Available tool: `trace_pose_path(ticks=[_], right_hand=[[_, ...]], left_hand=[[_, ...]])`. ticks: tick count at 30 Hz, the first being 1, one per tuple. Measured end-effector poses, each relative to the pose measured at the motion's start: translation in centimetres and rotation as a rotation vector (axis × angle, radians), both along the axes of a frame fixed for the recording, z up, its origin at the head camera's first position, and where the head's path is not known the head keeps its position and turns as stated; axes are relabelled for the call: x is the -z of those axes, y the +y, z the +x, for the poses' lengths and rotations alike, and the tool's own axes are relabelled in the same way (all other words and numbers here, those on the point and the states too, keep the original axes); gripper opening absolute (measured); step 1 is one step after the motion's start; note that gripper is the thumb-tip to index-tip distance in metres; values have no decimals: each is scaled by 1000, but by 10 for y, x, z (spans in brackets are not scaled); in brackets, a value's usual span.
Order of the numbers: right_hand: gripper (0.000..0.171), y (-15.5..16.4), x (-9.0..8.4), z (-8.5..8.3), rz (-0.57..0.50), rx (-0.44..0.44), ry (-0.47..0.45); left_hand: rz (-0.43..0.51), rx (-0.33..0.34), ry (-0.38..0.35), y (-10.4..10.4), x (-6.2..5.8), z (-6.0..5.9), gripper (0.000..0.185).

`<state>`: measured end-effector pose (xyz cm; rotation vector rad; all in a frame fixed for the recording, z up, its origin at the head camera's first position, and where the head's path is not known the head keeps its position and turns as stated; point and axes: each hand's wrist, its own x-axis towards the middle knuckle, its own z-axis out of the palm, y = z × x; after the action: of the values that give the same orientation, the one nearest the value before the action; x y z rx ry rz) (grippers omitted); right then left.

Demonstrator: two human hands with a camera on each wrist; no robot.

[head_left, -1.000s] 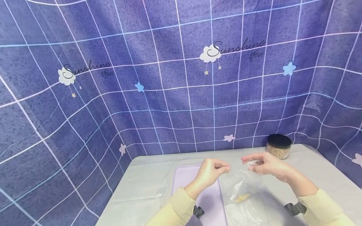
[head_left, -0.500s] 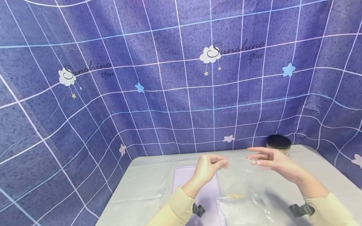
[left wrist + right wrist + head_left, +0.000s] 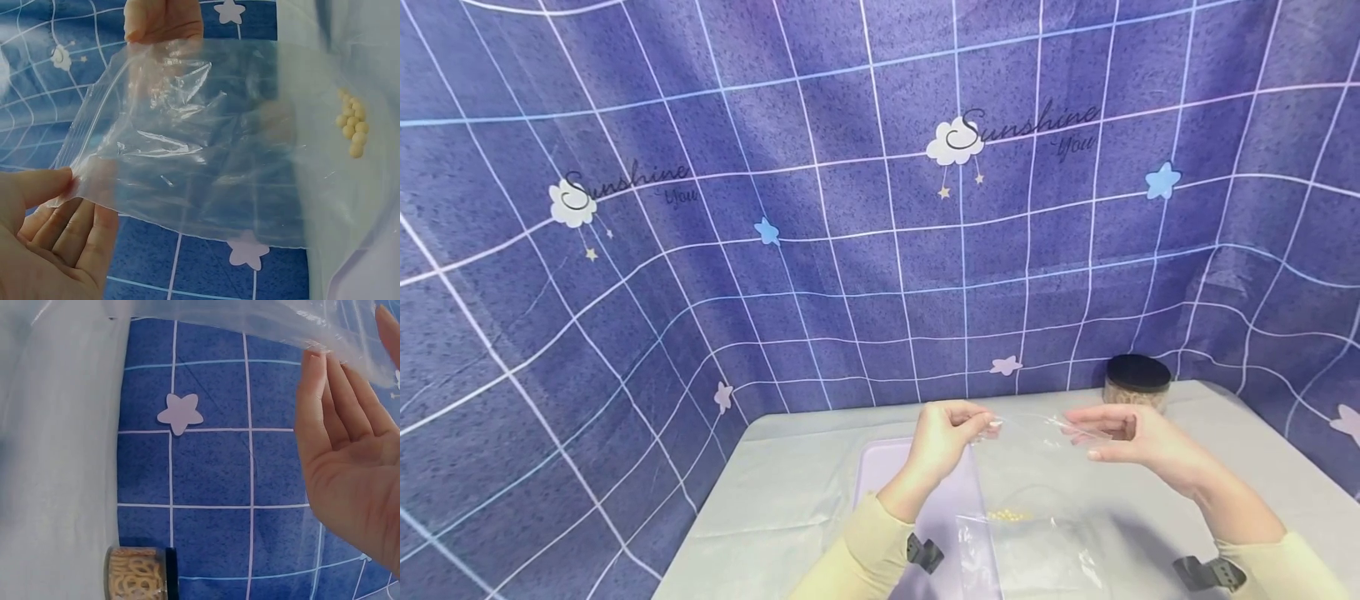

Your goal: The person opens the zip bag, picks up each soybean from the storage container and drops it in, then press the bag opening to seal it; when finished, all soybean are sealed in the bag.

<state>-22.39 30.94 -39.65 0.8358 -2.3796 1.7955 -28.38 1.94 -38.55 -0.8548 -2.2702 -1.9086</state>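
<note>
A clear plastic zip bag (image 3: 237, 181) hangs between my two hands, its ridged zip edge at the top. Several small pale-yellow balls (image 3: 354, 125) lie together near the bag's bottom; in the head view they are a small cluster. My left hand (image 3: 942, 437) pinches one corner of the bag's top edge between thumb and fingers. On the other side, my right hand (image 3: 1142, 437) touches the bag with nearly straight fingers (image 3: 342, 403), its thumb standing apart from them.
Under and beside my left arm is a lilac tray (image 3: 880, 467) on the pale cloth-covered table (image 3: 790, 500). A black-lidded jar of ring-shaped pieces (image 3: 1137, 385) stands at the back right. A blue grid-patterned curtain (image 3: 850, 250) closes off the back and sides.
The bag has swung left and spread out between the hands, its yellow balls shifting left. My left hand has moved slightly left and up; my right hand has moved rightward.
</note>
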Motion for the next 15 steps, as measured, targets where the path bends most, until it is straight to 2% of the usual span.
trace_pose_path(ticks=[7,15], right_hand=[[25,-2,-3,2,8,209,-9],[18,-4,-6,4,23,302,17]], left_hand=[[5,18,-11,-4,-6,3,16],[5,25,-13,-10,-31,24,17]])
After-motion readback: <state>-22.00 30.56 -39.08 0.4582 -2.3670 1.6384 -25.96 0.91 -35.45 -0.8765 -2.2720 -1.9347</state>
